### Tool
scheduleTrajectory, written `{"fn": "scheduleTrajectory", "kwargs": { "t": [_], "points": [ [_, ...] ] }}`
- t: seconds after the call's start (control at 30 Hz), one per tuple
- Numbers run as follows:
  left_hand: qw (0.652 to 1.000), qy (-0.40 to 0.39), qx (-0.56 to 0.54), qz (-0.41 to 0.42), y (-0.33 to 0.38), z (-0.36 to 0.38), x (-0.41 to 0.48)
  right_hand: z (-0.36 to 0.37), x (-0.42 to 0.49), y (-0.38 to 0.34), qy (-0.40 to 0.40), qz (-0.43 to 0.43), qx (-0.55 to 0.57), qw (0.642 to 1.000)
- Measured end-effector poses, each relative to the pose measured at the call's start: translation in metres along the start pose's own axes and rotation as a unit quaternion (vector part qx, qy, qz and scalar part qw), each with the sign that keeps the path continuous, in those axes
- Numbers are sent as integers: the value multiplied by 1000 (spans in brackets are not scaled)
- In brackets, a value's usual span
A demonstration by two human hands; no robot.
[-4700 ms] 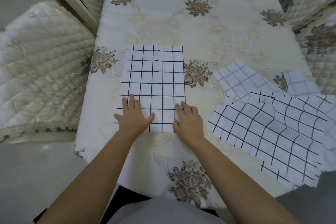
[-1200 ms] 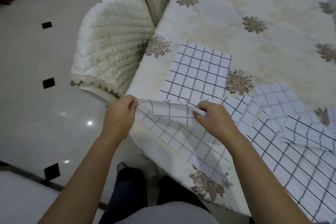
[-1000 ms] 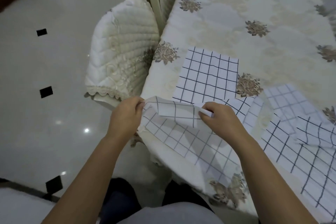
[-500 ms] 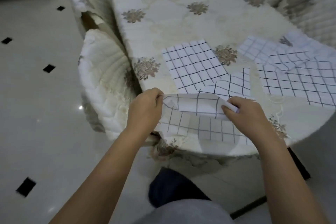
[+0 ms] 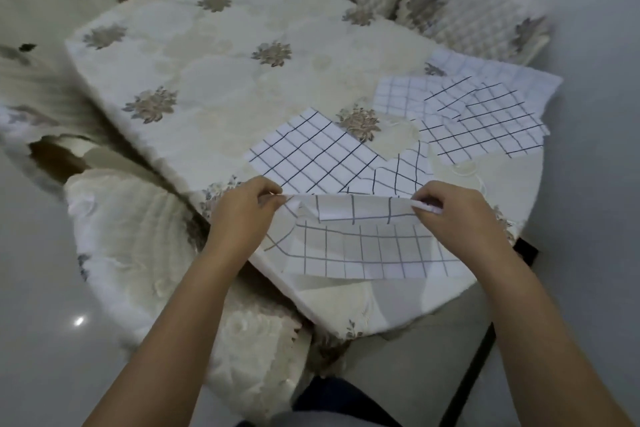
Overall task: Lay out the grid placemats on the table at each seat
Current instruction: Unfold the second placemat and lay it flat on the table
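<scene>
Grid placemat (image 5: pixel 367 250) held over table (image 5: pixel 221 87) edge.
Left hand (image 5: pixel 242 215) and right hand (image 5: pixel 457 215) each pinch a top corner; second placemat (image 5: pixel 311 152) lies flat beyond.

Both bare forearms reach forward, the hands level and apart. The left hand (image 5: pixel 242 215) and right hand (image 5: pixel 457 215) each curl thumb and fingers in a pinch on the top edge of a placemat (image 5: pixel 363 246), knuckles up.
</scene>
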State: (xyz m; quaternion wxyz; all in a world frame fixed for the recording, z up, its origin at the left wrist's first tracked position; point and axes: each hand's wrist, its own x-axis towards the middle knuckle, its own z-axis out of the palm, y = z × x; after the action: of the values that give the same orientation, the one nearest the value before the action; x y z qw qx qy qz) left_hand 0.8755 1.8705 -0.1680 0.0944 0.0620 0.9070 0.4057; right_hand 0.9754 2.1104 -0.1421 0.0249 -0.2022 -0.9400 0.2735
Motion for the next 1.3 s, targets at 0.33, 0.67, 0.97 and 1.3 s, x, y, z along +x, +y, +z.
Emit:
{"fn": "scheduleTrajectory", "kwargs": {
  "t": [0.33, 0.67, 0.97, 1.3],
  "points": [
    [995, -61, -28, 76, -35, -72, 41, 26, -32, -85, 101, 87, -42, 990],
    [968, -59, 54, 237, -84, -208, 94, 88, -55, -220, 221, 107, -45, 968],
    [939, 18, 126, 320, -82, -264, 180, 94, 1, -289, 274, 86, -83, 954],
    [905, 96, 162, 382, -54, -319, 297, 77, 94, -345, 313, 93, -98, 940]
  ]
}}
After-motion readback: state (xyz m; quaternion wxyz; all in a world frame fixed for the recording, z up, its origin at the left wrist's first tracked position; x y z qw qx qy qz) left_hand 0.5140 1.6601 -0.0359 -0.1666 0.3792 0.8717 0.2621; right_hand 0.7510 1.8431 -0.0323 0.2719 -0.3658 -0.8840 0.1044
